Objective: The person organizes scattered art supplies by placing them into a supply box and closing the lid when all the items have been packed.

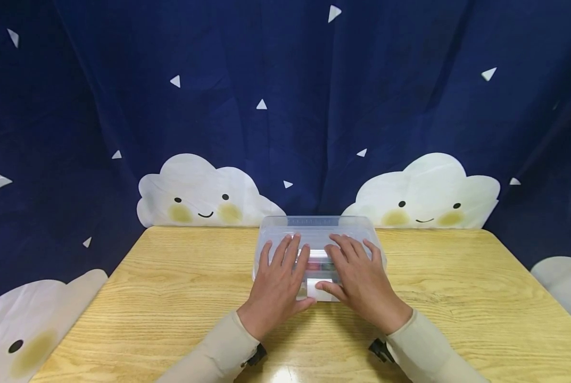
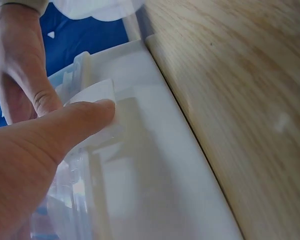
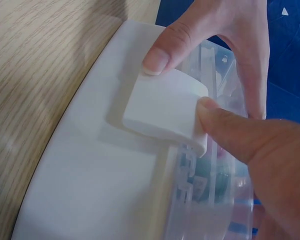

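On the table lies a clear plastic box (image 1: 314, 230) with a see-through lid and a white lower wall (image 3: 85, 165). My left hand (image 1: 275, 282) rests over the left half of the lid, fingers spread forward. Over the right half lies my right hand (image 1: 362, 279) in much the same way. Between them, at the near side, sits a white latch (image 3: 162, 102), tilted out from the wall. Both thumbs touch this latch in the right wrist view, the left one on its outer edge. Red and dark green things show dimly through the lid.
A wooden table (image 1: 184, 282) lies under the box. Behind it hangs a dark blue curtain (image 1: 295, 138) with white triangles and smiling clouds. A dark strap piece (image 1: 381, 350) shows at the right sleeve.
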`<state>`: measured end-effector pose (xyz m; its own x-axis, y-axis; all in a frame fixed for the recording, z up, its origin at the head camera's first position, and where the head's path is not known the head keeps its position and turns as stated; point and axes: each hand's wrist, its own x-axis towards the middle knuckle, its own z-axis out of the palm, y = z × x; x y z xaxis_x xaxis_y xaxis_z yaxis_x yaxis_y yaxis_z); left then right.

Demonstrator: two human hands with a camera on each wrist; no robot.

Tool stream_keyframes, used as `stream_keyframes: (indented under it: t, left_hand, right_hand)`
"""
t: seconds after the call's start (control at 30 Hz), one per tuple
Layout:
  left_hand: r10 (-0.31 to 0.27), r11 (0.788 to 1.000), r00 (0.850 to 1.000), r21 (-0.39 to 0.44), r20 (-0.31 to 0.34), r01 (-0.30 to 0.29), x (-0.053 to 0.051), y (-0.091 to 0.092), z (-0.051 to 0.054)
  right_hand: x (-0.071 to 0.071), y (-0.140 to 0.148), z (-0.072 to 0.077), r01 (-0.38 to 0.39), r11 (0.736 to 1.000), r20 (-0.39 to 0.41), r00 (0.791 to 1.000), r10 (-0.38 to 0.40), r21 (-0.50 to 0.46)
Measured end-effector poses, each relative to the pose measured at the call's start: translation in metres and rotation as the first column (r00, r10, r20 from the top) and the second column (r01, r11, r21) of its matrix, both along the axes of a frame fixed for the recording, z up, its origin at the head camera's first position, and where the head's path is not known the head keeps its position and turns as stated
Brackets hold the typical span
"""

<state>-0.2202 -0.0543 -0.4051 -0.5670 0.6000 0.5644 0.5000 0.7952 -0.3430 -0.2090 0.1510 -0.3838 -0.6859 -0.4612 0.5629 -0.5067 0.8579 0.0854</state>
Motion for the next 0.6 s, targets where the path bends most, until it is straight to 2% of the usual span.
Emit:
stream_keyframes:
  t: [0.3, 0.6]
  left_hand:
    - [-0.005, 1.000, 0.999, 0.014, -0.039, 0.005, -0.0014, 0.0010, -0.0017]
    - [-0.005, 1.000, 1.000, 0.004, -0.022, 0.005, -0.0018, 0.0008, -0.0004]
  right_hand:
    - [0.0000, -0.0001, 0.0003, 0.001, 1.000, 0.001, 1.000, -0.001, 0.002]
    - [-0.0009, 0.0003, -0.0001, 0.004, 1.000, 0.007, 1.000, -0.004, 0.004]
